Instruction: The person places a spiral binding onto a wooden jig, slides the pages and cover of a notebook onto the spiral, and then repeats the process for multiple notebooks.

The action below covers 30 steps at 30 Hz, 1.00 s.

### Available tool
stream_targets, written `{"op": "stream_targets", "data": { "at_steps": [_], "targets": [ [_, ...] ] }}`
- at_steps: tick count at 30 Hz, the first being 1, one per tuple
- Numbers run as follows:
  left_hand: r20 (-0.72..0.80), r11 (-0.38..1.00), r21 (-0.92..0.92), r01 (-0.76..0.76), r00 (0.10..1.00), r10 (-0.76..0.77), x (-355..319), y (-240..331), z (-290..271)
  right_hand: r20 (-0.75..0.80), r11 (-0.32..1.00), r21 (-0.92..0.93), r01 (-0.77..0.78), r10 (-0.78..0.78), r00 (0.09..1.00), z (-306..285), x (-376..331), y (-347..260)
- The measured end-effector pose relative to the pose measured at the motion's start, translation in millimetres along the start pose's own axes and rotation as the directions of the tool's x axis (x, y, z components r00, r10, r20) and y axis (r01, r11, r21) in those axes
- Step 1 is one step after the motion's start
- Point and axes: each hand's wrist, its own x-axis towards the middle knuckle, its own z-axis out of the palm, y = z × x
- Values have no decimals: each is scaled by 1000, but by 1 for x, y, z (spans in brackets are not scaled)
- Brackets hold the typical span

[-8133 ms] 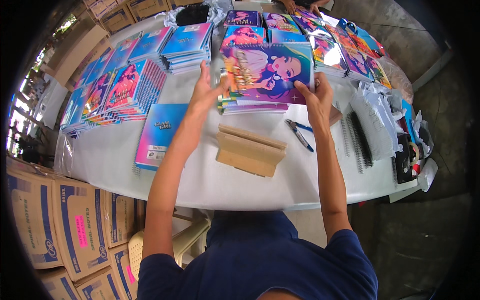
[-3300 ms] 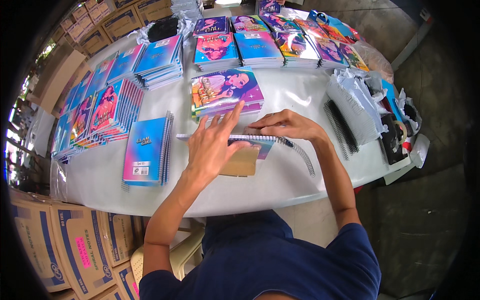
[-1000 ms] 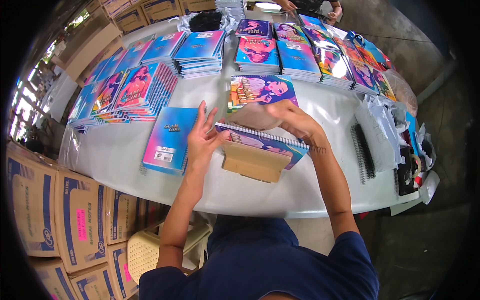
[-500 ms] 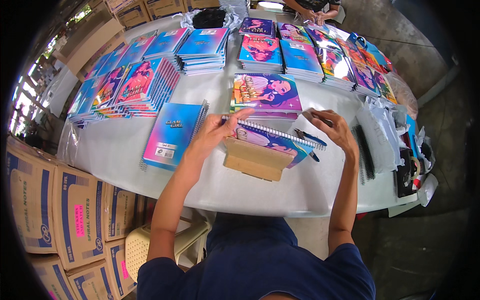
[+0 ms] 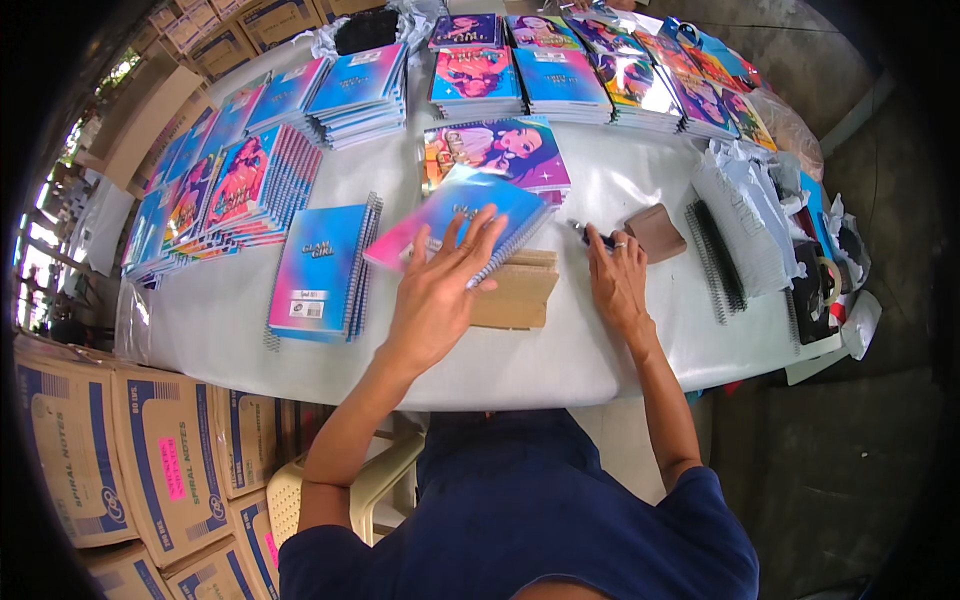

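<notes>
A blue-and-pink spiral notebook (image 5: pixel 425 220) lies tilted across the near edge of a stack of purple-covered notebooks (image 5: pixel 515 150). My left hand (image 5: pixel 440 290) rests over its cover with fingers spread, the thumb beside the wire spiral. Just below is a brown cardboard block (image 5: pixel 515 300), partly hidden by that hand. On the right, my right hand (image 5: pixel 620 275) has its fingers closed on small dark pliers (image 5: pixel 580 230), whose handles are mostly covered. Next to those fingers lies a flat brown piece (image 5: pixel 655 233), its material unclear.
More blue-and-pink notebooks (image 5: pixel 318 265) lie left of my left hand. Notebook stacks (image 5: pixel 360 85) line the far side. Loose black spirals (image 5: pixel 715 255) and grey plastic wrapping (image 5: pixel 745 220) sit at right. Cardboard boxes (image 5: pixel 180 460) and a cream plastic chair (image 5: pixel 370 480) stand below left.
The notebook my left hand held upright on the cardboard block now lies tilted, blue cover up, farther away. My right hand has come down to the pliers, and the brown piece lies beside it.
</notes>
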Motion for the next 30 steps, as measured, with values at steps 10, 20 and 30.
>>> {"op": "stream_targets", "data": {
  "at_steps": [10, 20, 30],
  "targets": [
    [-87, 941, 332, 63, 996, -36, -6, 2, 29, -66, 881, 453, 138, -121, 990, -96, -13, -100],
    [-164, 939, 332, 93, 986, -39, -7, 1, 34, 651, 405, 709, -577, -63, 757, -107, 0, -98],
    [-435, 991, -136, 22, 897, -80, -4, -51, -63, 243, 811, 519, -269, 161, 957, -95, 52, -31]
  ]
}}
